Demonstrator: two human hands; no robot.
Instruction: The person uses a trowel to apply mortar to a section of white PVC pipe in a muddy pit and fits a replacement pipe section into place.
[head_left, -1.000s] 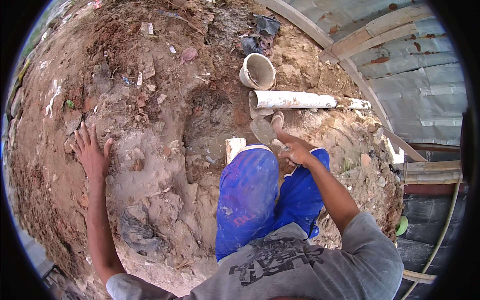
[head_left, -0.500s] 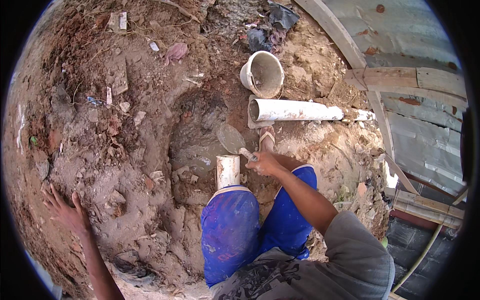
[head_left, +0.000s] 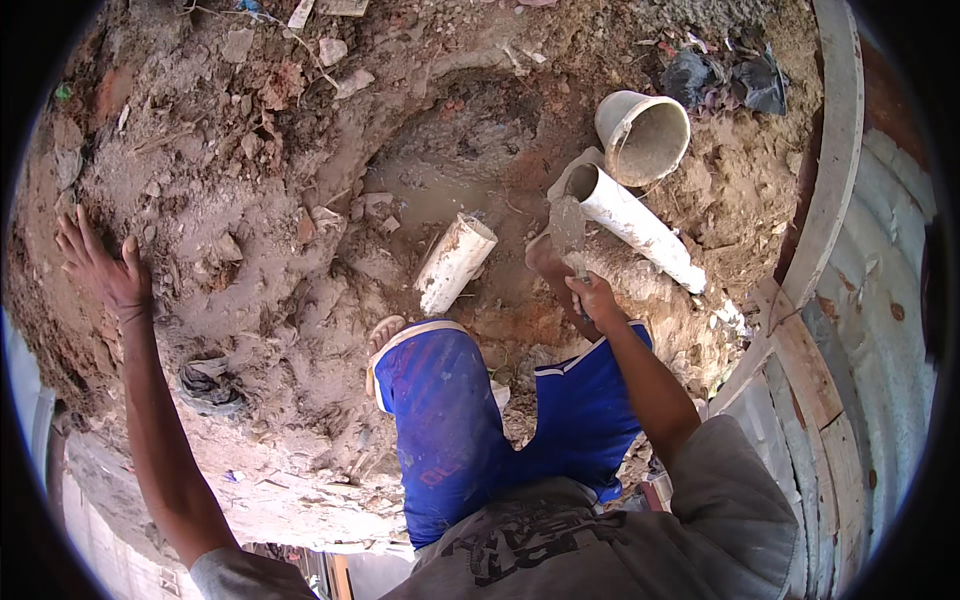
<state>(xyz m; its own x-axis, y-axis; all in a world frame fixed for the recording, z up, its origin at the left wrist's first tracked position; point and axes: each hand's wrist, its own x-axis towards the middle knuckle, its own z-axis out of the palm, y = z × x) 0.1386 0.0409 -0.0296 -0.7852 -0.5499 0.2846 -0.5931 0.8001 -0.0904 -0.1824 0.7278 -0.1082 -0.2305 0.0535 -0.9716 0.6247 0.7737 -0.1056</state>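
Grey trowel (head_left: 567, 226) in the right hand (head_left: 597, 298), its blade beside the long pipe's mouth.

Right-hand fingers are curled firmly round the handle, right of centre; at the frame's left the left hand (head_left: 105, 265) spreads its fingers, holding nothing, over the soil (head_left: 200, 290), whether touching I cannot tell. White long pipe (head_left: 645, 232) slants right of centre, bucket (head_left: 650, 142) just above it; short pipe (head_left: 457, 262) lies near the middle, below the wet pit (head_left: 435, 190). Metal sheets (head_left: 890, 260) line the right edge. An upward swing of the blade could knock the long pipe askew or flick mud into its mouth; slick mud by the right foot (head_left: 546, 257) could cause a slip; the tilted bucket might roll if bumped.
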